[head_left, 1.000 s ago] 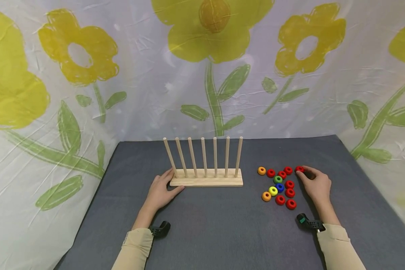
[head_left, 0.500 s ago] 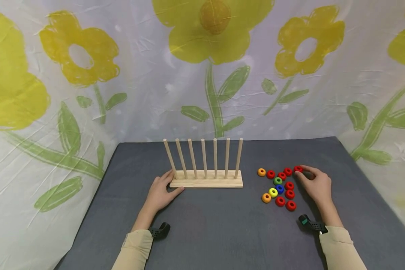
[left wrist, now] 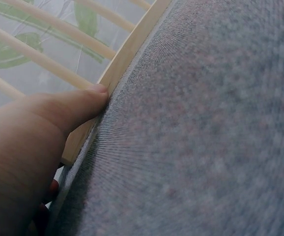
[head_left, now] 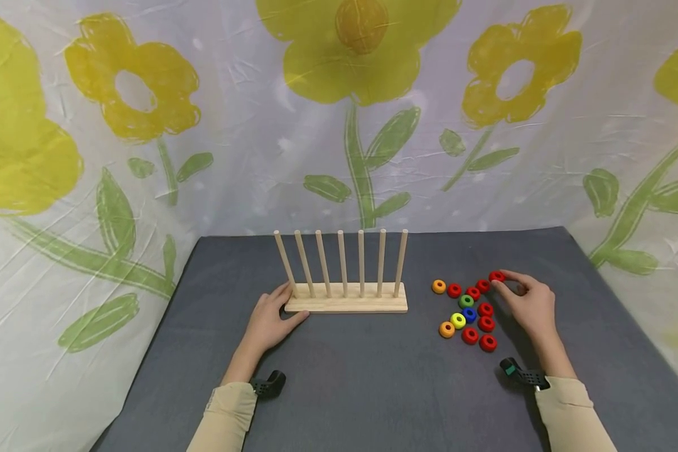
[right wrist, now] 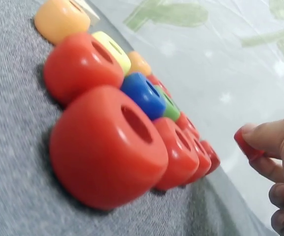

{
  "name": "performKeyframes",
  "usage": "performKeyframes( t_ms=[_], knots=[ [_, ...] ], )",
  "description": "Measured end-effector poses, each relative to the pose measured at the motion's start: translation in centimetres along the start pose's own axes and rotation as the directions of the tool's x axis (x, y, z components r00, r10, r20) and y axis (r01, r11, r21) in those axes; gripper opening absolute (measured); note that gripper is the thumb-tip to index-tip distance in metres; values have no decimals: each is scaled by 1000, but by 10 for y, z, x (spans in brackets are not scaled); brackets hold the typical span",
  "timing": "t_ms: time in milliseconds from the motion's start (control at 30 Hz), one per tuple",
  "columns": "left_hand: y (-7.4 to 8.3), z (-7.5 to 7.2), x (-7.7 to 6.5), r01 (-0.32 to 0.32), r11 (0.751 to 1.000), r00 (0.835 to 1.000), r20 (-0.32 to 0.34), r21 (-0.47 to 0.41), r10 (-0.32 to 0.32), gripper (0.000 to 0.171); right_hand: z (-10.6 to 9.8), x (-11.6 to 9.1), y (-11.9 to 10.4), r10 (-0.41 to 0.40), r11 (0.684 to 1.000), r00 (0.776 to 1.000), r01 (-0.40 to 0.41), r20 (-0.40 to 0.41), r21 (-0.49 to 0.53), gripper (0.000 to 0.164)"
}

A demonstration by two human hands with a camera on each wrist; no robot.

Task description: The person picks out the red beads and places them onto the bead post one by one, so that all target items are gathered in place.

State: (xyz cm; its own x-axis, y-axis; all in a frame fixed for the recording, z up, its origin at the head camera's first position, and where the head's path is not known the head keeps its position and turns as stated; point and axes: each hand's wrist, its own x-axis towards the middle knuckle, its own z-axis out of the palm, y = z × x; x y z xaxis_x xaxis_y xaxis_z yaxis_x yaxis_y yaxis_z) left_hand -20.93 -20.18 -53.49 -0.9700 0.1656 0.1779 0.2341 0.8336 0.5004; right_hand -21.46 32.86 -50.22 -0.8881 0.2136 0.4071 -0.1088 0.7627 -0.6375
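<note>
A wooden peg stand (head_left: 346, 305) with a row of upright pegs stands mid-table, its pegs bare. My left hand (head_left: 268, 319) grips its left end, and the left wrist view shows the thumb (left wrist: 85, 104) along the front of the base. At the right, my right hand (head_left: 530, 306) pinches a red bead (head_left: 496, 276) between thumb and fingers. The right wrist view has this red bead (right wrist: 247, 143) raised off the cloth, the remaining fingers curled beneath. Beside that hand lie several loose red beads (head_left: 486, 324), with a blue bead (head_left: 469, 314), a green bead (head_left: 466, 302) and a yellow bead (head_left: 457, 321).
Two orange beads (head_left: 446, 329) lie on the left side of the bead group. A dark grey cloth (head_left: 367, 389) covers the table. Behind it hangs a white sheet (head_left: 237, 157) printed with yellow flowers. Each wrist wears a black strap (head_left: 523, 375).
My right hand has lifted the pinched red bead slightly off the cloth and shifted it a little to the left. The left hand and the peg stand have stayed in place.
</note>
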Motion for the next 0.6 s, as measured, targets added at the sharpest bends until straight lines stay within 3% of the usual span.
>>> performKeyframes(
  t_ms=[300, 600],
  knots=[
    [1, -1, 1, -11, 1000, 1000, -2, -4, 11, 85, 3, -2, -8, 30, 999, 999, -31, 20, 17, 38],
    [1, -2, -1, -7, 1000, 1000, -3, 1, 7, 85, 1, 1, -21, -44, 998, 999, 44, 3, 33, 34]
  ],
)
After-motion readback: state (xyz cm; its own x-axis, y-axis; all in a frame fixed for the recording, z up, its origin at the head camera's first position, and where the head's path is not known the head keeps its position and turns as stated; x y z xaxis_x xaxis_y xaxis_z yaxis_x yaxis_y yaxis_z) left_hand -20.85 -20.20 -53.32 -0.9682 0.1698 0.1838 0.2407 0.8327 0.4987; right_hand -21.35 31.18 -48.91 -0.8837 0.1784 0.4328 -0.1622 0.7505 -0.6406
